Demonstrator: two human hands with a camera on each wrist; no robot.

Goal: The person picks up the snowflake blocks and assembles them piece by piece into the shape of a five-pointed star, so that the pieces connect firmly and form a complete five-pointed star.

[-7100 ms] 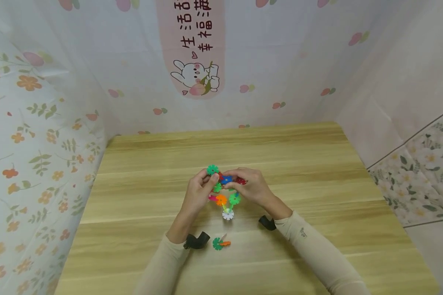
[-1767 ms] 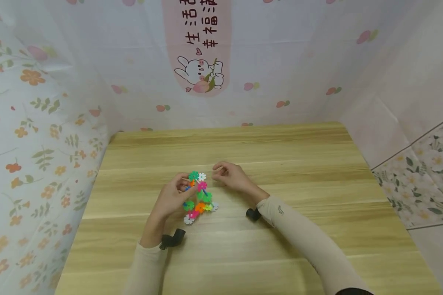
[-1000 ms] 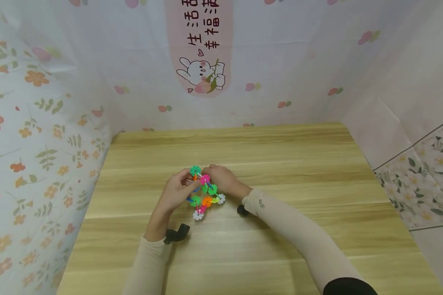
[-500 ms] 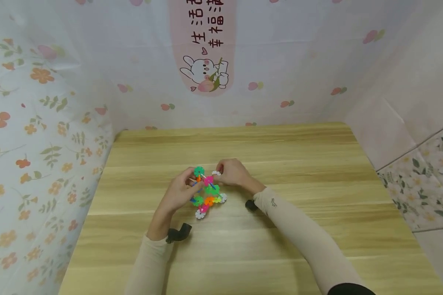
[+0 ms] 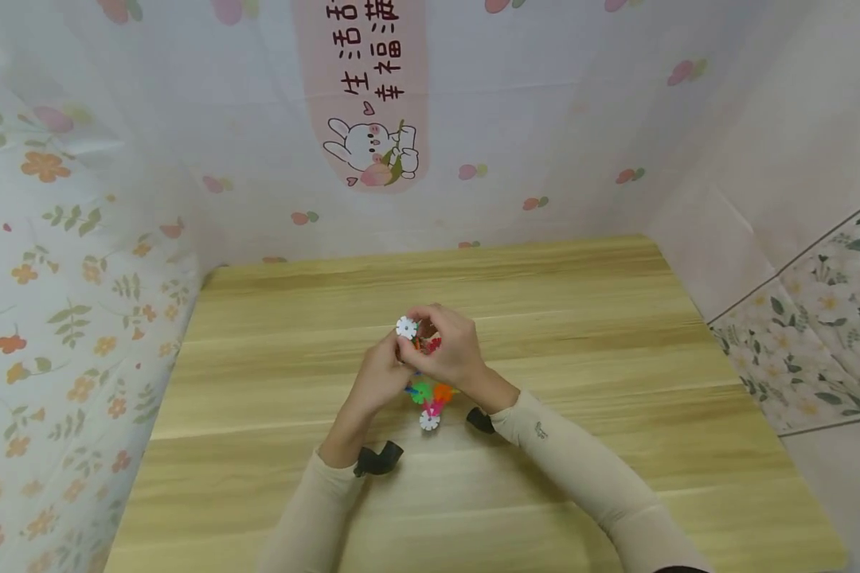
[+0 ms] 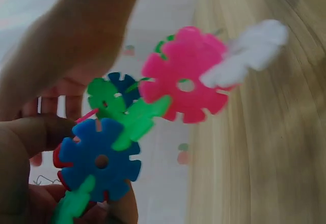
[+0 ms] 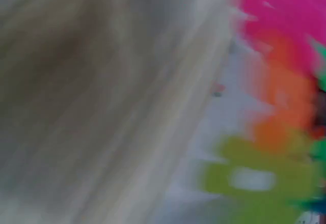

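My left hand (image 5: 381, 378) grips a structure of notched plastic snowflake discs above the wooden table. In the left wrist view the left thumb (image 6: 30, 132) lies against it beside a blue disc (image 6: 84, 155), with a pink disc (image 6: 158, 76) and a blurred white disc (image 6: 254, 48) further out. My right hand (image 5: 455, 342) pinches a white snowflake disc (image 5: 400, 331) at the structure's top and covers much of the upper part. Orange (image 5: 446, 391) and green discs (image 5: 417, 395) hang below the hands. The right wrist view is blurred, with a yellow-green disc (image 7: 219, 178) at its right.
The wooden table (image 5: 580, 310) spreads around the hands. Patterned white curtains (image 5: 545, 119) rise behind it and at both sides. A black tube-like piece (image 5: 381, 459) sits at the left wrist, another (image 5: 480, 420) at the right.
A loose group of green and orange discs lay nearer the body 7.1 s ago and is gone from there. Since half a second ago, the right hand has brought the white disc against the structure's top.
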